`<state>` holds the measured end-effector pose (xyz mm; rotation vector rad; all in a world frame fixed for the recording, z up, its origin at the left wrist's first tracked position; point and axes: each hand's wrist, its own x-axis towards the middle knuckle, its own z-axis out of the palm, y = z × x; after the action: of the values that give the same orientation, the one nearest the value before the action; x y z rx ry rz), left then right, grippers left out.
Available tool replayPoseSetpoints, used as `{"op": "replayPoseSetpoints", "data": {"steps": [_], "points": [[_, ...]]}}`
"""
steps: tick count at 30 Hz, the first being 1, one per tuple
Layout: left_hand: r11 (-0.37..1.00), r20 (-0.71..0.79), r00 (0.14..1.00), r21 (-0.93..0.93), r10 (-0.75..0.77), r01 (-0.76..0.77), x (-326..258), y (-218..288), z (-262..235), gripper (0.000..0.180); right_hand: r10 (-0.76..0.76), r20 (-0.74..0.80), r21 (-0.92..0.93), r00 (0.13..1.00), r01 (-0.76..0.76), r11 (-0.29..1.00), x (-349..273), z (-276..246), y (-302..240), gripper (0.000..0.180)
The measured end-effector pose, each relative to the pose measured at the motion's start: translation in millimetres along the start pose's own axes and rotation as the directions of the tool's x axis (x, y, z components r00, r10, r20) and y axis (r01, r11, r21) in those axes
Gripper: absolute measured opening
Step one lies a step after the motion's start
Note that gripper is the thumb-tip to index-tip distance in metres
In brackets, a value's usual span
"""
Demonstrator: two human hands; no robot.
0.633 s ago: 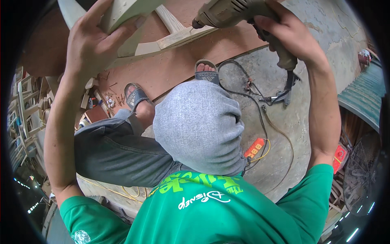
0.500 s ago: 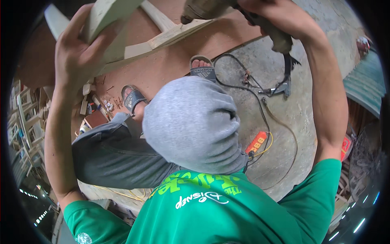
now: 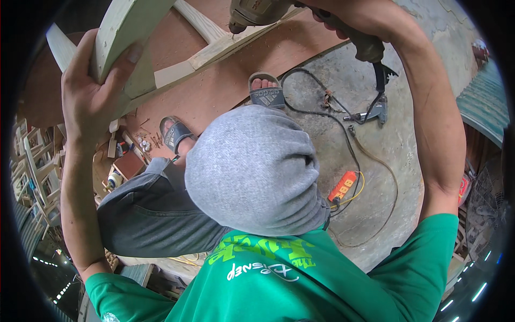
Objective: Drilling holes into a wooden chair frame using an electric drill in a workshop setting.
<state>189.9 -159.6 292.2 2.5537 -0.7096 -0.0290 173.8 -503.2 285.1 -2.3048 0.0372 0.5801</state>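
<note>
My left hand (image 3: pixel 96 99) is closed round a curved, pale wooden piece (image 3: pixel 131 32) of a frame, with the thumb on its near side. A wooden rail (image 3: pixel 214 52) of the same frame runs to the right over a reddish-brown board. My right hand (image 3: pixel 370 21) grips the handle of a corded power drill (image 3: pixel 260 12), partly cut off by the top edge. The drill's nose points down at the rail; a thin bit or screw shows below it, and whether it touches the wood I cannot tell.
Screws (image 3: pixel 145 140) lie on the reddish board (image 3: pixel 188 102) by my left foot. On the concrete are a grey air tool (image 3: pixel 377 112), a hose, black cable and an orange power strip (image 3: pixel 343 185). Stacked wooden frames (image 3: pixel 37 166) stand left; corrugated sheet (image 3: pixel 485 102) is at right.
My left hand sits lower and further left on the wooden frame. The drill has shifted slightly left and up, and a thin bit or screw now shows under its nose.
</note>
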Motion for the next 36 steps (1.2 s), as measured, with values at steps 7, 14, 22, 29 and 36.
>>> {"op": "replayPoseSetpoints", "data": {"steps": [7,14,22,29,36], "points": [[1.000,-0.023,1.000,-0.009,-0.014,0.013,-0.9,2.0,0.4,0.040,0.000,0.078,-0.063,0.997,0.004,0.998,3.9,2.1,-8.7,0.029],[0.998,0.002,1.000,-0.053,0.027,-0.027,5.1,2.5,0.9,0.040,-0.695,-0.065,0.242,0.716,0.687,0.685,18.7,10.4,53.5,0.030],[0.992,0.004,0.994,0.067,0.109,-0.109,7.4,8.9,-3.6,0.044,-0.429,0.030,0.085,0.903,0.425,0.901,19.1,16.1,54.7,0.030],[0.981,0.085,0.994,0.175,0.074,-0.088,5.7,6.4,-10.6,0.049,-0.156,0.052,0.050,0.986,0.154,0.987,18.3,15.9,28.1,0.034],[0.981,0.041,0.994,0.162,0.105,-0.110,8.5,7.9,-9.1,0.047,-0.111,0.103,0.080,0.988,0.103,0.991,17.4,4.5,28.4,0.030]]}}
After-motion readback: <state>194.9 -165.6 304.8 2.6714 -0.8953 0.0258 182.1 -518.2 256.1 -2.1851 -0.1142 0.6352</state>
